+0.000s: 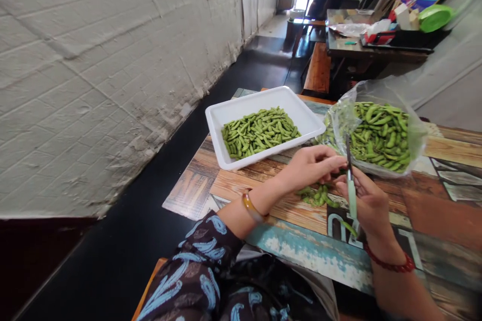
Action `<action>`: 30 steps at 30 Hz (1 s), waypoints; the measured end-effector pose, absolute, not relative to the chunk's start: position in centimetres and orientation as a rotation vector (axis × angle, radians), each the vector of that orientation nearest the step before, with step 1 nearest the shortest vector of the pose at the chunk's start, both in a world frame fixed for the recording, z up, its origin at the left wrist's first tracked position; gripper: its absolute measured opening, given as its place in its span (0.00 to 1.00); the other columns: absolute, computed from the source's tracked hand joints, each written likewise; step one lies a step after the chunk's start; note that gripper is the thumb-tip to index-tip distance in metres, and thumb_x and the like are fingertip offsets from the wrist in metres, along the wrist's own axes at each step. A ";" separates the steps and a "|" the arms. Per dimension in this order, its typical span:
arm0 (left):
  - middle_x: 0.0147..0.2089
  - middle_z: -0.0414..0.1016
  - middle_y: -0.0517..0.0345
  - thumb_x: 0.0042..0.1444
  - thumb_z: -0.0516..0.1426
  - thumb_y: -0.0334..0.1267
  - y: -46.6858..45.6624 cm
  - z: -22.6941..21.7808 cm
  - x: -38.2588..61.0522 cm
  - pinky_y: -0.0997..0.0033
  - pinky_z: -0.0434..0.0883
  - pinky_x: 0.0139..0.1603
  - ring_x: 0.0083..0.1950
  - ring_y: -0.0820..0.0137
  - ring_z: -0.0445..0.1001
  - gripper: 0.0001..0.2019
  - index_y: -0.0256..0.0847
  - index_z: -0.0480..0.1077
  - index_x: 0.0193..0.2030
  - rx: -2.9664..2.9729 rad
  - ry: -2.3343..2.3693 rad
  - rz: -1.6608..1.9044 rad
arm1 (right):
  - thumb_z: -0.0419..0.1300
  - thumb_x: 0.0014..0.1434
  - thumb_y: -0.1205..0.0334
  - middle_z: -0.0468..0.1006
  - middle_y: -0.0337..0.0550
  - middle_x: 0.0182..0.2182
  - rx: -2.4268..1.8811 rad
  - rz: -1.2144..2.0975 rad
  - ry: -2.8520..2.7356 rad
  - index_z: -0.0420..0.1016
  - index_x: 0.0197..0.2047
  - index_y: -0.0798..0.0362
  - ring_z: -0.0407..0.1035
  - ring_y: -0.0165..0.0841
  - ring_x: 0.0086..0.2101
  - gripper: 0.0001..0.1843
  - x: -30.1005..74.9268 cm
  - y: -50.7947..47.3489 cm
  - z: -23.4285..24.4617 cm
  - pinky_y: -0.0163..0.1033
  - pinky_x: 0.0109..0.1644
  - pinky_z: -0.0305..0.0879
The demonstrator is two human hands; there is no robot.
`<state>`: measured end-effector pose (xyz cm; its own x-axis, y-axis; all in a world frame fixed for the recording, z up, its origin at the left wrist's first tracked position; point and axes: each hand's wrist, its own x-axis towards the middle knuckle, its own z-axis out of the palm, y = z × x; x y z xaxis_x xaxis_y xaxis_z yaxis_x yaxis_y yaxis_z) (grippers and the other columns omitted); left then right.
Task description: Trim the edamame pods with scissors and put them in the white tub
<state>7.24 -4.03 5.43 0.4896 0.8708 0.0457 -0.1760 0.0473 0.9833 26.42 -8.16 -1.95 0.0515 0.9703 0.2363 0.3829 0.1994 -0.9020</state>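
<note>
Two hands work close together, just off the right-hand end of a white plastic tray (216, 130) that holds a bed of edamame pods (261, 133). The right hand (371, 200) has its fingers wrapped around a pale-green-handled cutting tool (352, 195), probably scissors seen edge-on, with the dark blade pointing away from the body. The left hand (312, 163) has thumb and forefinger drawn together beside that blade; whether a pod is pinched between them, I cannot tell. To the right of the tray, a clear plastic bag (416, 125) gapes around more pods. Loose pods and scraps (320, 195) lie on the tabletop nearer the wearer than the tray, under the hands, and a stray pod (349, 229) rests farther out from it, below the handle.

The likeliest mishap is a nicked left fingertip, caused by the blade closing or slipping so near the skin. A sleeve or wrist sweeping across could scatter the loose pods. The bag's soft mouth, just beyond the blade, could snag on the tip, tear and spill.
</note>
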 end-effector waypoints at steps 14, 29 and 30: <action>0.33 0.80 0.55 0.51 0.66 0.43 -3.4 3.7 5.4 0.77 0.72 0.29 0.26 0.77 0.74 0.15 0.34 0.72 0.40 0.960 0.727 0.904 | 0.64 0.57 0.56 0.79 0.42 0.34 -1.314 0.782 -1.538 0.71 0.61 0.53 0.72 0.31 0.33 0.29 26.4 -7.5 -2.0 0.39 0.44 0.72; 0.28 0.74 0.61 0.47 0.68 0.32 -2.7 3.0 5.4 0.84 0.73 0.31 0.28 0.80 0.73 0.09 0.35 0.73 0.33 0.626 0.710 1.038 | 0.65 0.56 0.53 0.80 0.47 0.41 -1.292 0.580 -1.765 0.71 0.59 0.51 0.73 0.36 0.36 0.28 25.5 -7.9 -0.7 0.41 0.43 0.73; 0.29 0.74 0.61 0.47 0.67 0.31 -2.8 3.0 5.5 0.84 0.74 0.32 0.29 0.81 0.74 0.09 0.35 0.72 0.33 0.601 0.702 1.044 | 0.65 0.56 0.53 0.79 0.47 0.42 -1.286 0.544 -1.795 0.70 0.59 0.51 0.73 0.36 0.36 0.28 25.4 -8.0 -0.7 0.42 0.44 0.73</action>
<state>5.50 -2.76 3.02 0.3288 0.9160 -0.2298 -0.5584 0.3848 0.7349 25.38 -7.96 -0.67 -0.1198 0.9175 0.3793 0.5524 0.3791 -0.7424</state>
